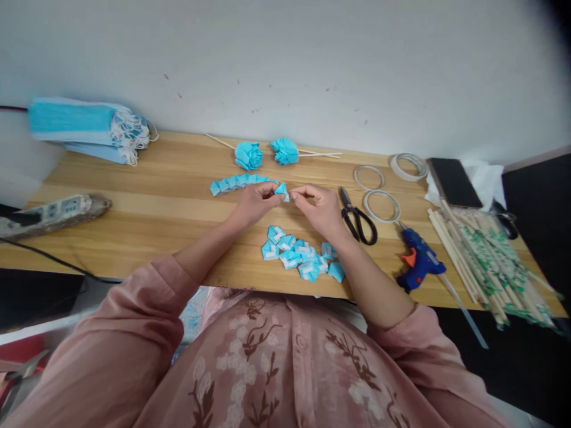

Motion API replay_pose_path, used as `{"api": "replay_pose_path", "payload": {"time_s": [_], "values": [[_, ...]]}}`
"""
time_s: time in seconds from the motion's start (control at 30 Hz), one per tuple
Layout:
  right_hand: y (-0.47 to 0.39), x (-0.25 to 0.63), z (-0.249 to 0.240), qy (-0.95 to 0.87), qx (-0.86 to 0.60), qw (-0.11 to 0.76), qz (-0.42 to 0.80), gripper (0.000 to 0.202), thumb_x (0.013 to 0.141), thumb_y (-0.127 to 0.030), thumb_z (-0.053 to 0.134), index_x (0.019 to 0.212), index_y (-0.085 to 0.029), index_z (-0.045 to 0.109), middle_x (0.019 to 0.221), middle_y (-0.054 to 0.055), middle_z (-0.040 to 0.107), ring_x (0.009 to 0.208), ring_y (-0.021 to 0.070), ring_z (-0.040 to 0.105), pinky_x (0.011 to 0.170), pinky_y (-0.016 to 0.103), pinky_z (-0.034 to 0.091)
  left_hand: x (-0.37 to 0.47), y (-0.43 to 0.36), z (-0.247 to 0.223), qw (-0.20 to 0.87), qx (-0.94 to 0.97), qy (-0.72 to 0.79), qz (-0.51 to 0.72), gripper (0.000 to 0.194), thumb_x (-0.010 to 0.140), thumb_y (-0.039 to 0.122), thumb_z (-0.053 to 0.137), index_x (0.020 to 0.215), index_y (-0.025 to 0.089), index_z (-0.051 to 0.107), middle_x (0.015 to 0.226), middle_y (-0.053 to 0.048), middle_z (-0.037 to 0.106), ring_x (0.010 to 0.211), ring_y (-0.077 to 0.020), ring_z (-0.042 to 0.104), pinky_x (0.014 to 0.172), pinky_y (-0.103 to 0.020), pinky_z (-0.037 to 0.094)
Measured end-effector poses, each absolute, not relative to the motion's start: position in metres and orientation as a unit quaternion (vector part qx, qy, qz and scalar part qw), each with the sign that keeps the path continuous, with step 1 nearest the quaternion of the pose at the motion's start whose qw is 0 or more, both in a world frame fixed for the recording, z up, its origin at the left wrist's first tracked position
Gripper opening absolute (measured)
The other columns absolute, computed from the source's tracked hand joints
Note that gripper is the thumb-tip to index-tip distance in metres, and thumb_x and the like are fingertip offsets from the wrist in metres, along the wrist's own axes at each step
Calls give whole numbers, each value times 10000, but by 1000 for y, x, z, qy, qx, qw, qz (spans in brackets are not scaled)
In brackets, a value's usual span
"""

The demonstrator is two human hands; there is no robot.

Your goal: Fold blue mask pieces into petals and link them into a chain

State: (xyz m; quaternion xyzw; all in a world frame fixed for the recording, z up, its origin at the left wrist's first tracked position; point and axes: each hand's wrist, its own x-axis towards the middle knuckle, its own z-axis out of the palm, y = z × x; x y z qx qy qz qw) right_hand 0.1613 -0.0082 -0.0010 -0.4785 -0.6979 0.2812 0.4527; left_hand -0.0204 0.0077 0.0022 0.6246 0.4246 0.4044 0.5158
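My left hand [253,205] pinches a small folded blue petal [282,190] between thumb and fingers. At the petal's right edge, my right hand [322,209] has thumb and forefinger pressed together; what lies between them is too small to make out. Behind my left hand runs a row of overlapping blue folded petals [236,182]. Closer to my body, several loose folded petals [306,252] with white strips on them lie in a cluster, partly behind my right forearm. Two blue flowers on sticks, one on the left [248,156] and one on the right [284,151], rest farther back.
Black-handled scissors [357,217], tape rolls [381,205] and a blue glue gun [419,258] lie to the right. Beyond them are bundled wooden sticks [491,261] and a dark phone [459,182]. Stacked blue masks [74,122] and a power strip [57,211] sit left.
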Motion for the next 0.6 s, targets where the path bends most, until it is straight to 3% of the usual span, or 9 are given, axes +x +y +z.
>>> {"api": "replay_pose_path", "payload": {"time_s": [0.13,0.27,0.43,0.6], "values": [[-8,163,0,-695,-474,453,294,246,916,-383,590,815,-214,738,860,26,774,812,199,702,778,338,534,-21,8,3,514,623,428,404,168,781,309,631,693,180,570,598,51,424,578,-92,342,556,-247,276],[-4,163,-4,-661,-476,474,334,234,869,-394,651,1009,-221,722,945,32,756,857,191,687,803,336,541,-20,8,2,518,626,420,405,181,793,306,632,685,181,558,597,54,431,573,-90,346,561,-249,288],[1,163,-10,-645,-439,473,409,402,823,-381,689,1192,-232,635,854,-8,674,787,158,636,749,303,523,-20,7,3,511,638,413,402,220,821,315,625,671,181,534,598,57,421,571,-89,351,567,-253,290],[-2,160,-9,-680,-440,459,365,403,824,-298,652,1218,-228,605,809,-30,639,747,150,614,761,313,507,-20,11,0,507,620,430,418,173,805,320,682,763,167,611,722,19,584,677,-112,504,660,-250,393]]}}
